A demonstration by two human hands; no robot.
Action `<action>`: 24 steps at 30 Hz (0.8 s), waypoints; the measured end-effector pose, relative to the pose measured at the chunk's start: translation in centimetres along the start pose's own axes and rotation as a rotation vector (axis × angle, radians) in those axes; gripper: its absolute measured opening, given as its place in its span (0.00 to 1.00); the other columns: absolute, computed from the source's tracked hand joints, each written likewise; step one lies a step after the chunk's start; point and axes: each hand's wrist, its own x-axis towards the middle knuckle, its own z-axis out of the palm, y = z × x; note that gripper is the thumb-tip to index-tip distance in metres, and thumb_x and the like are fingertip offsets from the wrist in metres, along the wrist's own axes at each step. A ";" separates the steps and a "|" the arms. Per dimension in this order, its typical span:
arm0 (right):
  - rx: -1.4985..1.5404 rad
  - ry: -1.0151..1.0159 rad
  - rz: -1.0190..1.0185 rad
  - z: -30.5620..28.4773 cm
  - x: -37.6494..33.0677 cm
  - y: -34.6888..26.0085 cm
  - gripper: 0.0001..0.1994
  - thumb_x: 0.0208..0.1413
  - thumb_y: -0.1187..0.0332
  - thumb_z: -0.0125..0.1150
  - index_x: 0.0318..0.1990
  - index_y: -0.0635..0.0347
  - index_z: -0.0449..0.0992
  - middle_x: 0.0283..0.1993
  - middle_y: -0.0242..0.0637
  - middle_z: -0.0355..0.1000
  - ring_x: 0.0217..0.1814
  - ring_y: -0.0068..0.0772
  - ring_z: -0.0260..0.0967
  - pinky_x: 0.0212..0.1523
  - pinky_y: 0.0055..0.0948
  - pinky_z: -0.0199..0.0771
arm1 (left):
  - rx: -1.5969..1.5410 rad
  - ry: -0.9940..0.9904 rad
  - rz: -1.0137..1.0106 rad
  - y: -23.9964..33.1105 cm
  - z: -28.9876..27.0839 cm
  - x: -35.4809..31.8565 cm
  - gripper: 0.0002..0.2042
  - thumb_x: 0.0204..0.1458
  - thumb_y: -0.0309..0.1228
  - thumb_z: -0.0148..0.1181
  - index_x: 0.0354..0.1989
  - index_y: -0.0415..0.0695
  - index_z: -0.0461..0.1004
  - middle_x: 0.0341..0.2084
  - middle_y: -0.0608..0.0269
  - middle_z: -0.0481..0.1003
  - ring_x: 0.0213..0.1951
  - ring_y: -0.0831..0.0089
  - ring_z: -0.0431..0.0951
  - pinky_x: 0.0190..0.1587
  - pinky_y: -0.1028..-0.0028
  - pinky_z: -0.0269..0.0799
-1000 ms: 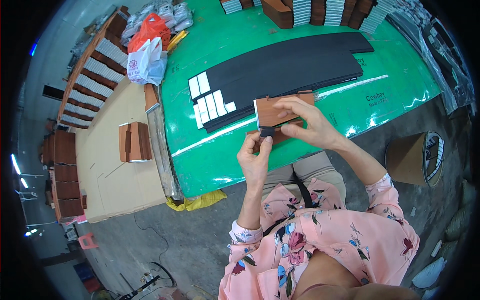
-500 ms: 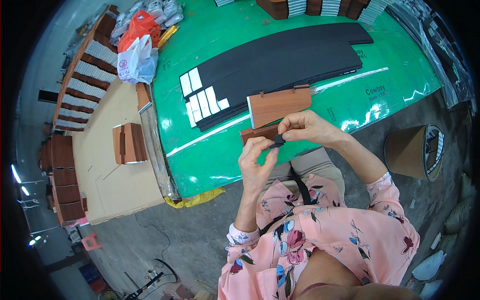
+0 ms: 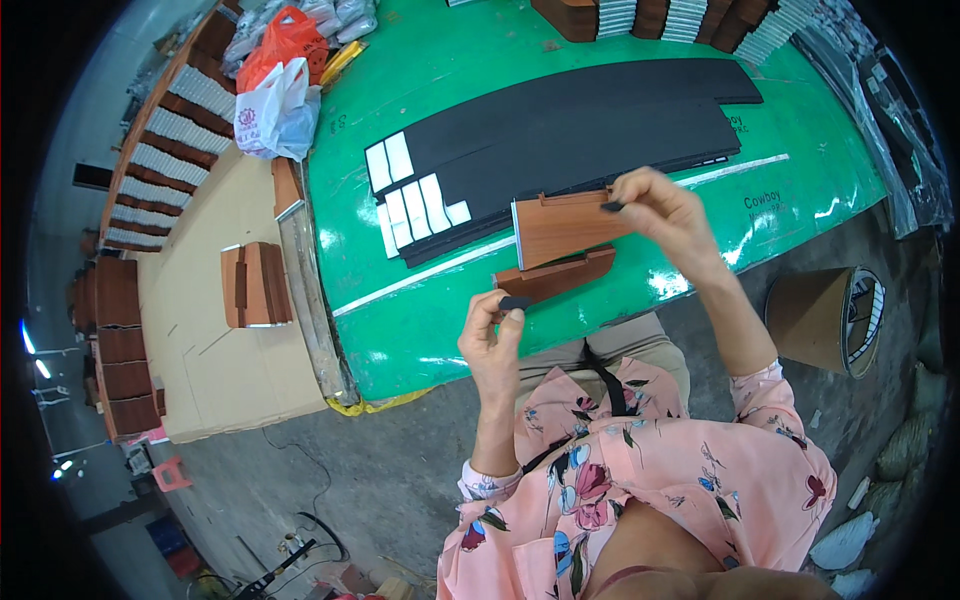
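My right hand (image 3: 665, 215) holds a brown wood-grain panel (image 3: 565, 226) by its upper right corner, above the green table (image 3: 420, 330), with a small dark piece pinched at the fingertips. A second brown wood-grain piece (image 3: 555, 276) lies just below it on the table's near edge. My left hand (image 3: 492, 335) is raised in front of me, its thumb and fingers pinching a small black strip (image 3: 515, 302). Behind the panel lie long black sheets (image 3: 580, 135) with several white rectangles (image 3: 410, 195) at their left end.
Brown stacks (image 3: 660, 15) line the table's far edge. Red and white plastic bags (image 3: 275, 90) sit at the far left corner. To the left are a cardboard-covered surface (image 3: 205, 340) holding a brown box (image 3: 255, 285) and shelves of brown pieces. A brown cylindrical bin (image 3: 825, 320) stands right.
My hands have drawn apart: the right carried the wood-grain panel up and to the right, while the left pulled away downward with the small black strip. The head view shifted slightly.
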 end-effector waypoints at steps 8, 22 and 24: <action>0.041 -0.166 0.040 2.6 -2.1 1.7 0.07 0.49 0.76 0.61 0.36 0.60 0.71 0.46 0.28 0.62 0.44 0.17 0.62 0.46 0.20 0.64 | -0.294 0.067 -0.172 0.6 1.1 -0.3 0.15 0.55 0.27 0.52 0.52 0.42 0.66 0.41 0.63 0.70 0.39 0.77 0.69 0.41 0.77 0.65; -0.315 -0.262 0.154 10.5 -7.3 1.1 0.11 0.43 0.66 0.67 0.33 0.59 0.74 0.30 0.35 0.72 0.28 0.30 0.70 0.26 0.27 0.70 | -0.403 0.202 -0.230 -0.4 2.2 -0.2 0.19 0.58 0.34 0.49 0.58 0.46 0.59 0.47 0.60 0.68 0.50 0.72 0.67 0.47 0.71 0.64; -0.327 -0.043 0.099 10.3 -6.9 0.0 0.14 0.39 0.66 0.69 0.35 0.58 0.75 0.35 0.34 0.72 0.30 0.32 0.71 0.25 0.29 0.71 | -0.334 0.189 -0.117 -1.1 1.8 -0.6 0.17 0.60 0.32 0.46 0.56 0.42 0.62 0.48 0.61 0.68 0.47 0.74 0.68 0.46 0.74 0.64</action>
